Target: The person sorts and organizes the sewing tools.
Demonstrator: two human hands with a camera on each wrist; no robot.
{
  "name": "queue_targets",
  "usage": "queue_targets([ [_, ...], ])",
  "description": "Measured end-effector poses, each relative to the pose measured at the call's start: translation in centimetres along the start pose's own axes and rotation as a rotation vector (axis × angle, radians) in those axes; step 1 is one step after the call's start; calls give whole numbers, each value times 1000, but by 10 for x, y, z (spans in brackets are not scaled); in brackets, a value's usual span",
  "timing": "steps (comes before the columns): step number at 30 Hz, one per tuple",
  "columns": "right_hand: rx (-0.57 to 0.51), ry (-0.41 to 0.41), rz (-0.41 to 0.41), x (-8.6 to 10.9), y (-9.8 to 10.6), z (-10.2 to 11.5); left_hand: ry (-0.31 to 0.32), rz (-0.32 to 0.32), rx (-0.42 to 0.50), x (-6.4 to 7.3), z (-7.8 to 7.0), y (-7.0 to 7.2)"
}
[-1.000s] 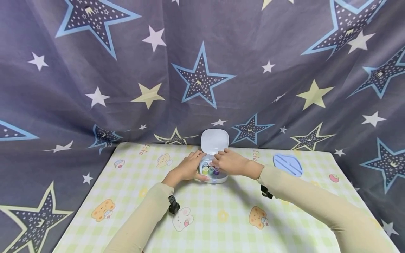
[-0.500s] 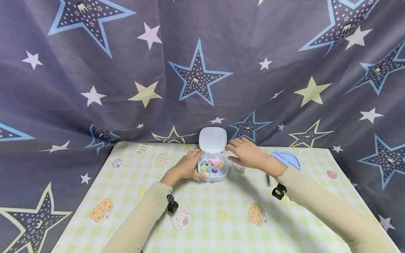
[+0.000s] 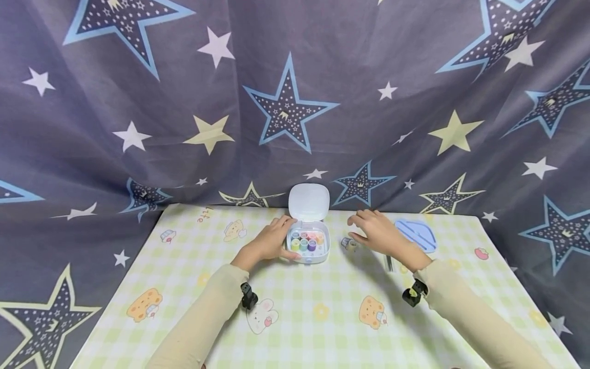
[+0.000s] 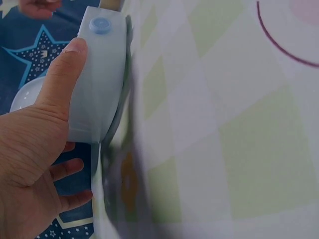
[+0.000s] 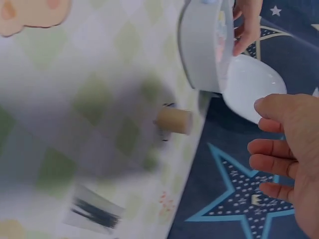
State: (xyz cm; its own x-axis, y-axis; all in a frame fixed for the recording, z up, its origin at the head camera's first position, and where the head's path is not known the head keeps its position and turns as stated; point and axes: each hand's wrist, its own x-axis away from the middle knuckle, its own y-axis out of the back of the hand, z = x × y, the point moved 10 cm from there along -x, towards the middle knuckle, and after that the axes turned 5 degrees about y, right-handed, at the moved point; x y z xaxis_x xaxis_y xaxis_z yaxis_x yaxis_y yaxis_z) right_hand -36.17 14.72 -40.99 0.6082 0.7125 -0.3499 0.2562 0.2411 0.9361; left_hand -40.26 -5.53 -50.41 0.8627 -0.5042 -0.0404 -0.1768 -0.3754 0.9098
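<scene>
Head view: my left hand [image 3: 269,242] is gripping the white case [image 3: 318,260]; my right hand [image 3: 377,233], fingers [image 5: 271,163] loosely spread, is hovering near the tan cylinder [image 3: 352,246] on the surface [image 3: 322,338], likely light, stiff, best pinched by its sides.

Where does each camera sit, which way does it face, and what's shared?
Head: on the head, facing forward and down at table, open box and curtain; sleeves, left hand and right hand show.
Left wrist: on that wrist, facing the box's front; left hand large, right partly, top left.
Right wrist: on that wrist, facing table and tan pot; right hand large, left partly, at top.
Head and right wrist share: box, tan pot, both hands.
</scene>
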Motion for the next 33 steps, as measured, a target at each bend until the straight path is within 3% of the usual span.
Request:
queue_targets([
  [13, -34, -64, 38, 20, -34, -12, 8, 7, -1, 1, 0, 0],
  [22, -22, -80, 89, 22, -45, -14, 13, 6, -2, 0, 0, 1],
  [33, -107, -93, 73, 22, -51, -19, 5, 2, -10, -1, 0, 1],
])
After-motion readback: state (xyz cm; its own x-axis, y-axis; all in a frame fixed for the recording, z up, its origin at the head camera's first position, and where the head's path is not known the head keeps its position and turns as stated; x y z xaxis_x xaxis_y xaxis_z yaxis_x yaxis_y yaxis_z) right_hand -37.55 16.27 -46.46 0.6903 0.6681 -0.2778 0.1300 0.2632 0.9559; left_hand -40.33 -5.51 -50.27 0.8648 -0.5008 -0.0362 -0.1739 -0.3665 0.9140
